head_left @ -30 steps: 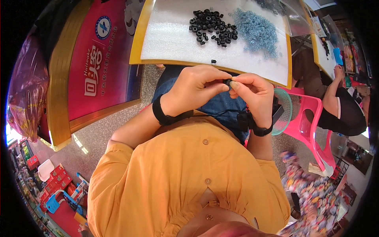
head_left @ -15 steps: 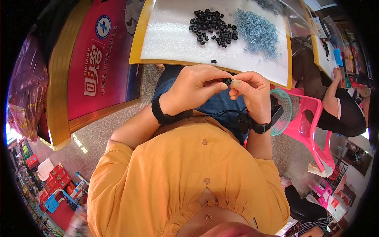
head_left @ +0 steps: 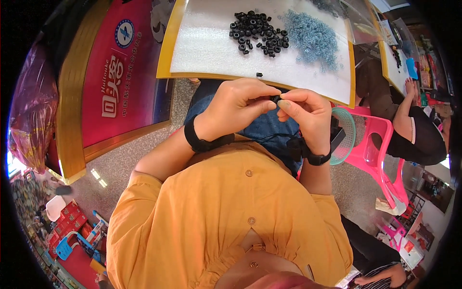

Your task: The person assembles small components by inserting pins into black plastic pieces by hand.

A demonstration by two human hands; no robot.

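With the thumb and forefinger of my left hand [head_left: 240, 103] pinched nearly together, I grip the left side of a small, dark black piece [head_left: 275, 99]. My right hand [head_left: 310, 115] has its thumb and forefinger closed to a narrow pinch on the right side, its other fingers curled under. The piece sits between my 2 sets of fingertips, above my lap and just off the near edge of a white, foam-like work surface with a yellow rim [head_left: 216, 76]; my fingers cover much of it, so I cannot tell its full shape.

On that surface, 1 short black cylinder [head_left: 259, 74] lies alone by the near edge. Farther back is a loose heap of black rings and cylinders [head_left: 252, 30], and just right of it a spread of tiny, translucent pale-blue pieces [head_left: 313, 41]. A pink plastic chair [head_left: 369, 153] stands to my right.
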